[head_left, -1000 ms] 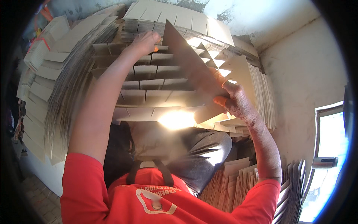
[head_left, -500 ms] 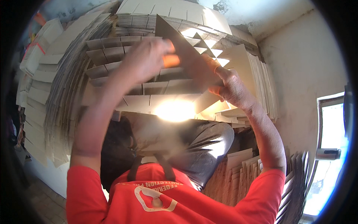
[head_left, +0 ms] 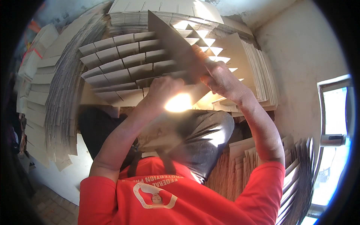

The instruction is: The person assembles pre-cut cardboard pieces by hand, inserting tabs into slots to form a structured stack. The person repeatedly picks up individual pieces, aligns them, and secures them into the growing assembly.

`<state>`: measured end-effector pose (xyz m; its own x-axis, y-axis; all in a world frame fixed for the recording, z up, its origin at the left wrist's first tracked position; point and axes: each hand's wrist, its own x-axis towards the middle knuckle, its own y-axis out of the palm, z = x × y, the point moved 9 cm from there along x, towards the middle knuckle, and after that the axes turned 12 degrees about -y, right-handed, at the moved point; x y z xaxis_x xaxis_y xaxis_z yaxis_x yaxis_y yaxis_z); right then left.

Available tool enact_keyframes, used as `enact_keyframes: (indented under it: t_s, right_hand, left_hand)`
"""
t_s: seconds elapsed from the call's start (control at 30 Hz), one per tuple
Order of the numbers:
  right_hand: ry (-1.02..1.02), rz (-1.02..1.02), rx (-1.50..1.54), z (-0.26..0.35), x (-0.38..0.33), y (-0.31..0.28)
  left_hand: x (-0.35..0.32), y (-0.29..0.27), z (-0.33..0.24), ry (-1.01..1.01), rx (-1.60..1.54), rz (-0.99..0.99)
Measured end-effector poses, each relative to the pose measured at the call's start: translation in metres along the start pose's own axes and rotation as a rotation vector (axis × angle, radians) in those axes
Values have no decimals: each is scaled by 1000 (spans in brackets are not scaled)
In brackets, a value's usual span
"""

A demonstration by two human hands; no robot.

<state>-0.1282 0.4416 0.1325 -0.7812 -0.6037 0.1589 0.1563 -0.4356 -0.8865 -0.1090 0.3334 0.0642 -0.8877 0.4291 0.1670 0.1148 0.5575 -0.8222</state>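
Note:
My right hand (head_left: pixel 222 79) grips a stiff grey-brown cardboard sheet (head_left: pixel 170 43) by its right edge, with orange coverings on the fingers. The sheet tilts up over a lattice of slotted cardboard dividers (head_left: pixel 131 61), its pointed corner toward the far side. My left hand (head_left: pixel 165 91) is low at the near edge of the lattice, beside the lower end of the sheet. Its fingers are curled away and lost in blur and glare, so what they touch is hidden. A bright patch of light lies just right of it.
Stacked cardboard sheets (head_left: pixel 71 75) rise at the left, with another stack (head_left: pixel 165 13) behind the lattice. More sheets (head_left: pixel 257 71) stand upright at the right, by the wall (head_left: pixel 303 56). Cardboard pieces (head_left: pixel 240 161) are packed beside my right leg (head_left: pixel 206 131).
My left hand has come down from the sheet's upper left side to the lattice's near edge. My right hand and the sheet have shifted slightly left and up.

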Motion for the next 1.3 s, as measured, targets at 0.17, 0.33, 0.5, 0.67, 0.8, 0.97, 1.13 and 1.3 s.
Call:
enact_keyframes:
  t_s: [0.17, 0.33, 0.5, 0.67, 0.8, 0.97, 1.13, 1.3]
  right_hand:
    - [122, -37, -55, 5, -8, -8]
    - [196, -178, 154, -24, -58, 18]
    - [338, -166, 82, -56, -83, 84]
    - [386, -190, 115, -49, -67, 77]
    - [-40, -505, -299, -18, -74, 71]
    - [322, -341, 187, -86, -101, 122]
    - [272, -387, 202, -77, -86, 106]
    - [192, -267, 316, -41, -80, 58]
  left_hand:
    - [6, 5, 14, -52, -7, -27]
    - [10, 10, 28, -85, -27, -24]
    - [10, 14, 18, -55, -39, -7]
    - [3, 15, 23, -147, 11, -53]
    - [10, 17, 23, -115, -32, -44]
    - [8, 16, 15, -70, -82, 40]
    - [8, 22, 22, -150, -71, 169]
    - [-2, -12, 31, -101, 20, 273]
